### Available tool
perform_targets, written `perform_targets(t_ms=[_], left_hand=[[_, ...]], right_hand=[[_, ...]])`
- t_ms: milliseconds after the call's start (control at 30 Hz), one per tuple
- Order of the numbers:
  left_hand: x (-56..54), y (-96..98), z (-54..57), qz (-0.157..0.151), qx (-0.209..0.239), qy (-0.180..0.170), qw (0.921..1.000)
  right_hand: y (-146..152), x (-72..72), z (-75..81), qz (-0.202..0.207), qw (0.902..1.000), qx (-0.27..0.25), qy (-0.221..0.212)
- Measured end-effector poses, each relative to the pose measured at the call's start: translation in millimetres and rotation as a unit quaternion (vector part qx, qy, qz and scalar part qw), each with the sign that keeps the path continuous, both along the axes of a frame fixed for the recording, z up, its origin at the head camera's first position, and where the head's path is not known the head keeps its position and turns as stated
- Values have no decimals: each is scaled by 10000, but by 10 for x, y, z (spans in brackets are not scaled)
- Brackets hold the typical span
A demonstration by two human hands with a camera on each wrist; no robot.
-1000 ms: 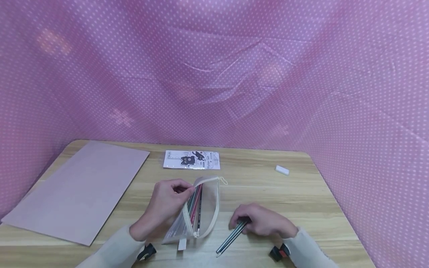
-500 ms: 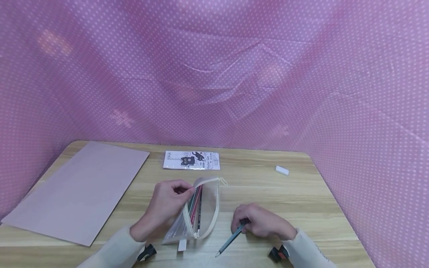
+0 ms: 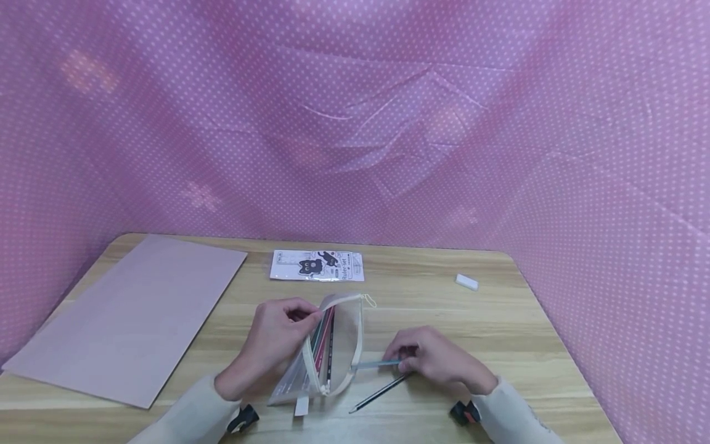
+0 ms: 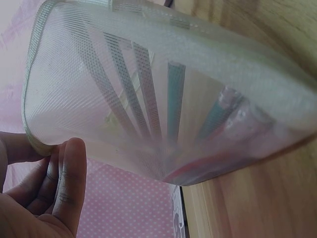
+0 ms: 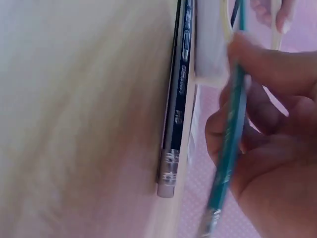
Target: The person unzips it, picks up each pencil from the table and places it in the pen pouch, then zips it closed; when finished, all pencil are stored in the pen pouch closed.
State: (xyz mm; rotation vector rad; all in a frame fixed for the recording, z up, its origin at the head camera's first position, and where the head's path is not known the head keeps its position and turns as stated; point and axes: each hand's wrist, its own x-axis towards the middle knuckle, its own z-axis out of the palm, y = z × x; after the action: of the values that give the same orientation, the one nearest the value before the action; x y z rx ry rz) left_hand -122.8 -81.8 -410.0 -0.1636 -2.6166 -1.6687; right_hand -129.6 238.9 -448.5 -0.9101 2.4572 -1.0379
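Note:
My left hand (image 3: 280, 333) pinches the rim of a see-through mesh pencil pouch (image 3: 349, 327), holding its zipped mouth wide. Several pencils, including red (image 3: 322, 354) and black (image 3: 330, 354) ones, lie inside the pouch. To its right, my right hand (image 3: 435, 357) pinches a green pencil (image 5: 229, 144) between thumb and fingers. The far end of that pencil reaches the pouch's right rim; whether it is inside is hard to tell. Below the right hand, a black pencil (image 3: 379, 394) lies on the table, and the right wrist view suggests another dark one beside it.
A packaged ruler set (image 3: 316, 265) lies behind the pouch. A white eraser (image 3: 467, 282) is at the back right. On the left a large pale board (image 3: 133, 320) covers the wooden table (image 3: 499, 333). Pink dotted cloth (image 3: 355, 154) hangs around the table.
My right hand gripped a bundle of pencils; now it has only the green one, swung toward the pouch mouth, with black pencil left on the table. The left hand has stayed put.

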Motion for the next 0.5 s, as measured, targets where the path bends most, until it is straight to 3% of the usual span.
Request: perform_targets(t_ms=[200,500], left_hand=[[12,1,14,-40,75,53,9999],[12,9,20,-29,76,15,10000]], right_hand=[[32,-29,52,-444,9951,-712,-533],[-103,40,140,-753,9746,-1670,-1288]])
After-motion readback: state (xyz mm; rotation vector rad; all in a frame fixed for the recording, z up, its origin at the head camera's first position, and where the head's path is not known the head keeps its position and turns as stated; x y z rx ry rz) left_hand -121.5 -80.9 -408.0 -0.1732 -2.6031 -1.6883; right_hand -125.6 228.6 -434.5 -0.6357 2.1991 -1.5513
